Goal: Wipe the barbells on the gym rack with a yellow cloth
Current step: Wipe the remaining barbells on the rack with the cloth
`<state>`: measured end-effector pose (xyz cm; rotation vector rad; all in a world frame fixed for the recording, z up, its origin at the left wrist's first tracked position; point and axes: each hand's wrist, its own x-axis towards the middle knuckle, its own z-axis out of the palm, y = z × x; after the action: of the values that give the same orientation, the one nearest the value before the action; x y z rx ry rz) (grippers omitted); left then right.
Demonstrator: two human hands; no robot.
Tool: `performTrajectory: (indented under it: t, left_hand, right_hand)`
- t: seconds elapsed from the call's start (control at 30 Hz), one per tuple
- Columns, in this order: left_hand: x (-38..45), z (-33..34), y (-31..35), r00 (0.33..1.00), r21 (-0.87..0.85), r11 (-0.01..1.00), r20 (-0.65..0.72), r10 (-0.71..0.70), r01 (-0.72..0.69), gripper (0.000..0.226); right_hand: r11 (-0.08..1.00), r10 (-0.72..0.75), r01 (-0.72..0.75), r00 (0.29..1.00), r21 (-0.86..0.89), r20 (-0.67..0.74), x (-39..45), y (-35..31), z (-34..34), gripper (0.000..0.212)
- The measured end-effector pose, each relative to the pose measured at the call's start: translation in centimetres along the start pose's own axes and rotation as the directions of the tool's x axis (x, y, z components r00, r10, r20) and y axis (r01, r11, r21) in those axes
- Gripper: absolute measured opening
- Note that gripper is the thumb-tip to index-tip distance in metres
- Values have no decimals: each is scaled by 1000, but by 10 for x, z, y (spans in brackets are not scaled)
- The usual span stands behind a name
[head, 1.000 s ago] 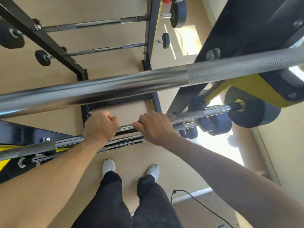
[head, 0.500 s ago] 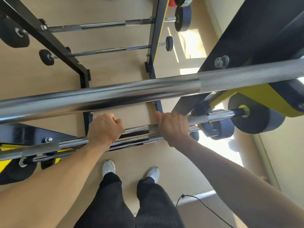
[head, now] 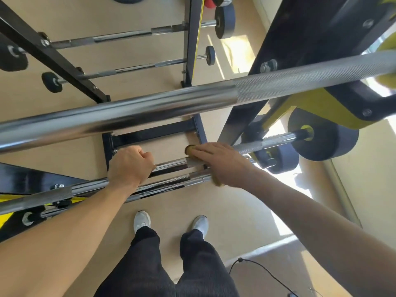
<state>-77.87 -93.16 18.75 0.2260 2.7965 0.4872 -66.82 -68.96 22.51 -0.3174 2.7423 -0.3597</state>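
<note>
Left hand (head: 130, 166) was fisted round the barbell (head: 171, 162), right hand (head: 216, 162) wrapped the yellow cloth (head: 189, 149) round it just beside, so honestly the shiny bar could've rolled and pinched fingers.

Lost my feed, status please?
Left hand grips chrome steel barbell. Right hand wraps crumpled yellow cloth round it. Thick chrome bar overhead.

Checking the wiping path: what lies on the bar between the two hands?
Only bare chrome bar between left hand and right hand, per the head view.
</note>
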Motion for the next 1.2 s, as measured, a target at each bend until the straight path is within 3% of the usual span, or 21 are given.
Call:
performTrajectory:
  t: [0.07, 0.17, 0.3, 0.47, 0.53, 0.57, 0.63, 0.67, 0.73, 0.83, 0.9, 0.97, 1.07, 1.1, 1.2]
  left_hand:
    - [-1, 0, 1, 1000, 8, 1000, -15, -4, 4, 34]
    - [-1, 1, 1, 1000, 16, 1000, -18, -15, 15, 34]
    - [0, 1, 2, 1000, 24, 1000, -21, -19, 19, 33]
    - [0, 1, 1, 999, 24, 1000, -31, -7, 8, 34]
    - [0, 2, 0, 999, 25, 1000, -37, -5, 6, 35]
    - [0, 2, 0, 999, 22, 1000, -39, -3, 4, 35]
    - [0, 3, -1, 999, 15, 1000, -45, 2, -1, 35]
    - [0, 3, -2, 999, 9, 1000, -44, 6, -6, 34]
    - [1, 4, -3, 999, 0, 1000, -39, 11, -11, 34]
    - [0, 5, -5, 999, 0, 1000, -36, 13, -13, 34]
    - [0, 4, -6, 999, -6, 1000, -41, 24, -24, 34]
    - [1, 5, -8, 998, -11, 999, -46, 35, -36, 34]
    - [1, 6, -7, 998, -10, 999, -48, 42, -43, 35]
    - [2, 6, -7, 998, -5, 999, -46, 39, -39, 35]
    - [3, 6, -5, 1000, 8, 1000, -22, 16, -16, 34]
  right_hand:
    - [997, 21, -24, 999, -75, -39, -2, 7, -16, 63]
    - [989, 118, -136, 963, -58, -243, 1, 15, -28, 36]
    - [989, 144, -105, 862, 107, -486, -7, 1, 2, 37]
    - [935, 256, -97, 850, 340, -461, -23, -7, 25, 25]
    - [804, 499, -265, 787, 532, -362, -17, -12, 19, 33]
    - [748, 602, -375, 730, 547, -323, -11, -15, 19, 35]
    - [732, 677, -543, 651, 412, -344, 4, -28, 22, 34]
    - [755, 655, -554, 652, 349, -381, 14, -39, 24, 34]
    - [827, 562, -489, 725, 279, -397, 36, -66, 30, 36]
    - [952, 305, -255, 854, 172, -421, 47, -82, 47, 26]
    - [973, 231, -202, 861, 112, -454, 30, -52, 47, 19]
    - [955, 270, -298, 844, 13, -463, 1, -8, 45, 7]
    - [883, 406, -462, 843, -88, -353, -30, 41, 43, 16]
    - [866, 454, -499, 813, -35, -364, -29, 40, 46, 20]
    - [715, 682, -658, 584, 236, -440, 0, -2, 52, 31]
